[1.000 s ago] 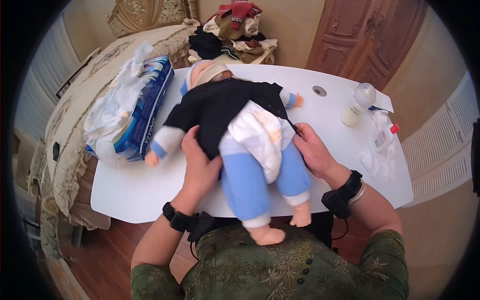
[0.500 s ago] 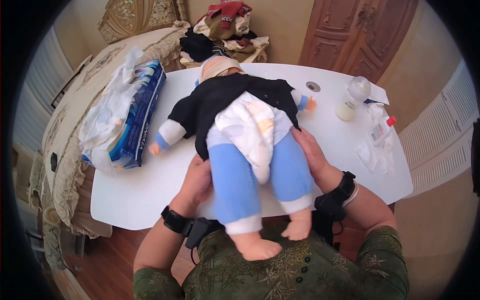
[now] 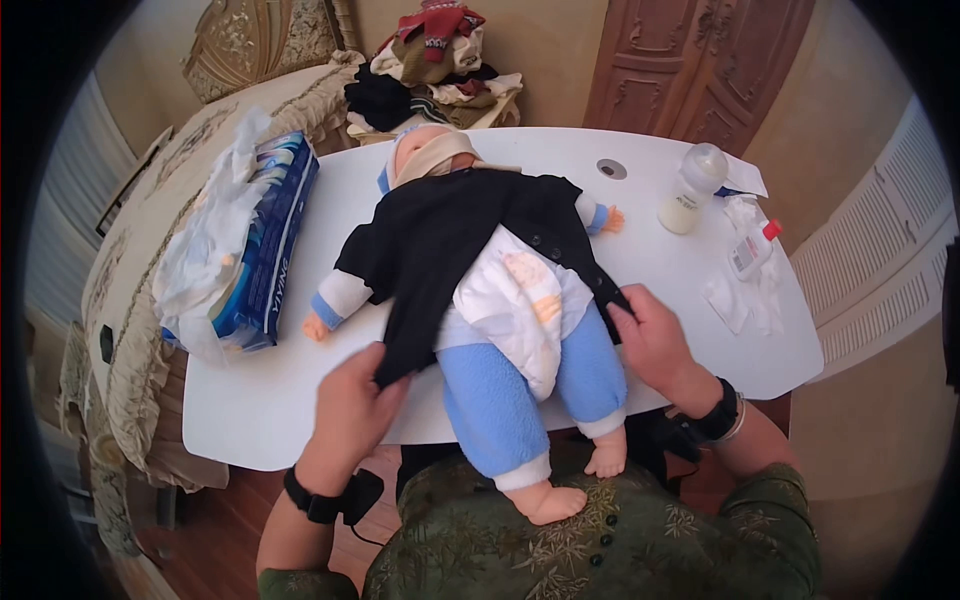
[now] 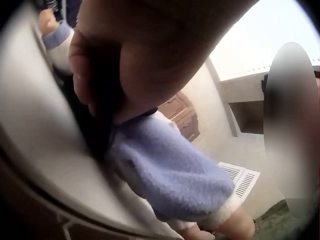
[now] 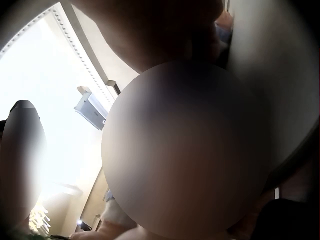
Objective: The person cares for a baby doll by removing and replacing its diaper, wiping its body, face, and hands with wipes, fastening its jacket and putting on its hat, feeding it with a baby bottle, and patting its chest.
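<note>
A baby doll in blue and white clothes lies on its back across the white table, its feet toward the person. Spread over its chest is a black buttoned cardigan, with its lower front parted. A white diaper shows in that gap. My left hand grips one lower corner of the cardigan and draws it out beside the doll's hip. The black cloth runs between my fingers and thumb in the left wrist view. My right hand pinches the opposite, buttoned edge near the other hip.
On the table's left lies a blue diaper pack with crumpled white cloth on it. A baby bottle, a small red-capped bottle and white tissues stand or lie at the right. Behind are a bed and piled clothes.
Both hands have drawn the cardigan's lower corners outward and toward the person, the left hand farther. The cardigan's front lies flatter and its buttons show more. The doll's legs have shifted slightly.
</note>
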Tool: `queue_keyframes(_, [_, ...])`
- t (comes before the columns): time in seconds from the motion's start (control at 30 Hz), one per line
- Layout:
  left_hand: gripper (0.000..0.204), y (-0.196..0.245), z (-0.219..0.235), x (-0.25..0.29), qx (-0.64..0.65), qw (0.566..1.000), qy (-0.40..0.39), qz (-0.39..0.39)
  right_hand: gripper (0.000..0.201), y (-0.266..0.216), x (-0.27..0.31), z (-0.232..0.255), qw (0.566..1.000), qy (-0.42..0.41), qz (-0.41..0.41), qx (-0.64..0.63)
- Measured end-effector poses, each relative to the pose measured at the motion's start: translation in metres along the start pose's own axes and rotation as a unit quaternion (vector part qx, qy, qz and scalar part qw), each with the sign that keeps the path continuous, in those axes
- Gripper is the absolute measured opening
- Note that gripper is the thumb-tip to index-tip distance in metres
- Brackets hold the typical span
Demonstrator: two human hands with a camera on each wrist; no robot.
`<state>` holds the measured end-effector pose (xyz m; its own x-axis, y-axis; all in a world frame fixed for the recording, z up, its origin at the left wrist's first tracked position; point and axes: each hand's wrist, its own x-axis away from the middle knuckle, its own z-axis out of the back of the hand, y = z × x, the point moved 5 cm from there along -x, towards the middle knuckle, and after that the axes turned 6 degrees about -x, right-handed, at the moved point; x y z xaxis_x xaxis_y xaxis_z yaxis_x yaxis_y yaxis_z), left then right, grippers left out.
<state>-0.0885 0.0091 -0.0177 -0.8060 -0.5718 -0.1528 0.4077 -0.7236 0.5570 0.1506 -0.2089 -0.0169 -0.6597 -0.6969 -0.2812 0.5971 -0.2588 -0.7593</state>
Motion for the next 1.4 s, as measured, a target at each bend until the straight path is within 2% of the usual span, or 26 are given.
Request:
queue_keyframes(0.03, [0.019,0.007,0.015,0.003,-0.039,0.994,0.090,-0.051,0.015,-0.002,0.000,0.007,1.000,0.003,-0.001,0.000])
queue_keyframes(0.1, [0.019,0.025,0.038,0.004,-0.056,0.973,0.196,-0.112,0.014,-0.020,-0.003,0.025,0.988,0.079,0.122,0.046])
queue_keyframes(0.17, [0.019,0.037,0.046,0.009,-0.079,0.943,0.247,-0.207,0.013,-0.030,-0.001,0.032,0.985,0.100,0.131,0.042])
queue_keyframes(0.23, [0.021,0.038,0.029,0.013,0.002,0.960,0.096,-0.265,0.013,-0.042,0.005,0.030,0.966,0.050,0.229,0.110])
queue_keyframes(0.27, [0.020,0.047,0.017,0.014,0.032,0.950,0.015,-0.310,0.013,-0.040,0.006,0.031,0.966,0.054,0.227,0.110])
queue_keyframes(0.33, [0.018,0.056,-0.018,0.021,0.021,0.921,-0.057,-0.385,0.014,-0.039,0.014,0.012,0.917,-0.107,0.336,0.189])
queue_keyframes(0.37, [0.019,0.059,-0.029,0.025,0.018,0.909,-0.108,-0.403,0.014,-0.035,0.014,0.010,0.917,-0.104,0.334,0.190])
queue_keyframes(0.47, [0.019,0.055,-0.018,0.023,0.021,0.914,-0.140,-0.381,0.018,-0.037,0.011,0.012,0.923,-0.140,0.332,0.133])
queue_keyframes(0.53, [0.008,0.046,0.010,0.006,0.189,0.924,0.027,-0.332,0.020,-0.050,0.001,0.026,0.935,-0.165,0.305,0.073])
queue_keyframes(0.57, [0.005,0.025,0.016,-0.003,0.240,0.938,0.132,-0.212,0.020,-0.052,-0.006,0.026,0.936,-0.164,0.304,0.071])
queue_keyframes(0.6, [0.020,0.017,0.022,-0.019,0.238,0.935,0.210,-0.160,0.022,-0.051,-0.020,0.029,0.968,-0.115,0.224,-0.011])
queue_keyframes(0.63, [0.030,0.022,0.024,-0.032,0.192,0.949,0.216,-0.125,0.024,-0.049,-0.031,0.031,0.984,-0.063,0.141,-0.091])
queue_keyframes(0.67, [0.041,0.028,0.025,-0.041,0.146,0.960,0.222,-0.091,0.024,-0.051,-0.038,0.023,0.984,-0.061,0.143,-0.092])
queue_keyframes(0.7, [0.041,0.030,0.022,-0.045,0.145,0.960,0.222,-0.093,0.025,-0.045,-0.046,0.008,0.988,-0.082,0.101,-0.088])
queue_keyframes(0.77, [0.047,0.021,-0.014,-0.061,0.130,0.990,0.035,-0.039,0.026,-0.039,-0.052,-0.011,0.989,-0.099,0.062,-0.087])
queue_keyframes(0.83, [0.044,0.016,-0.021,-0.064,0.040,0.993,0.069,-0.087,0.025,-0.040,-0.052,-0.021,0.991,-0.103,0.080,0.027])
queue_keyframes(0.9, [0.037,0.003,-0.027,-0.071,0.182,0.981,-0.059,0.004,0.025,-0.040,-0.055,-0.021,0.992,-0.114,0.051,0.021])
queue_keyframes(0.97, [0.025,0.011,-0.017,-0.069,0.221,0.970,-0.100,0.029,0.024,-0.039,-0.058,-0.020,0.992,-0.116,0.051,0.010])
queue_keyframes(1.03, [0.020,0.014,0.000,-0.071,0.192,0.981,0.013,-0.029,0.024,-0.049,-0.064,-0.009,0.993,-0.101,0.062,-0.008])
queue_keyframes(1.1, [0.020,0.038,0.020,-0.062,0.212,0.976,0.043,-0.024,0.023,-0.057,-0.065,-0.003,0.993,-0.086,0.075,-0.026])
queue_keyframes(1.17, [0.018,0.074,0.047,-0.045,0.152,0.969,0.139,-0.137,0.022,-0.071,-0.059,-0.009,0.981,-0.096,0.156,-0.062])
queue_keyframes(1.2, [0.019,0.085,0.054,-0.037,0.011,0.970,0.146,-0.193,0.022,-0.072,-0.055,-0.015,0.981,-0.099,0.157,-0.063])
queue_keyframes(1.23, [0.019,0.089,0.052,-0.034,0.010,0.970,0.148,-0.191,0.019,-0.076,-0.048,-0.026,0.974,-0.106,0.199,-0.006])
queue_keyframes(1.3, [0.023,0.122,0.030,-0.016,-0.103,0.912,0.094,-0.386,0.018,-0.077,-0.036,-0.042,0.962,-0.115,0.243,0.051])
queue_keyframes(1.37, [0.026,0.112,-0.012,-0.006,-0.115,0.909,-0.034,-0.399,0.015,-0.075,-0.026,-0.055,0.943,-0.114,0.291,0.115])
queue_keyframes(1.4, [0.024,0.107,-0.019,0.000,-0.151,0.912,-0.025,-0.380,0.014,-0.074,-0.024,-0.056,0.936,-0.111,0.315,0.117])
